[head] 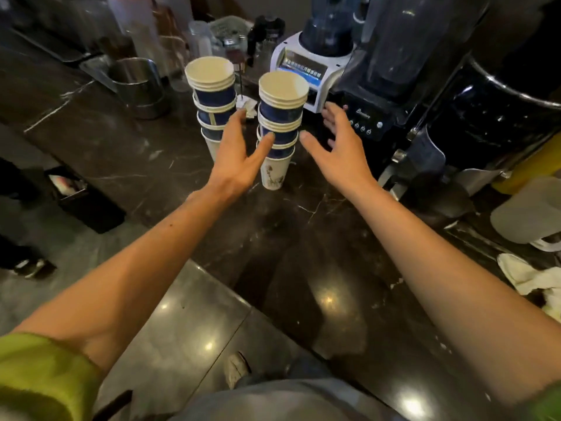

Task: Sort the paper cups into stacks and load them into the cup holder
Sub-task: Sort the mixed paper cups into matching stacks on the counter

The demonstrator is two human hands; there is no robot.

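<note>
Currently both grips are wide open and empty. The left hand (239, 158) sets its thumb against the right cup stack (280, 112); the right hand (341, 147) is just beside it. This tall stack stands free on the desk (303, 226). An uneven squeeze could tip it onto the left stack (212, 95), which appears seated in the wire holder (212, 110).

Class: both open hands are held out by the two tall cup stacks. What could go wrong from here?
1. The right stack stands tall, free and unevenly nested on the counter; a sideways nudge from the open left hand could topple it.
2. The open right hand is close to the black blender and its buttons, and might press one.
</note>
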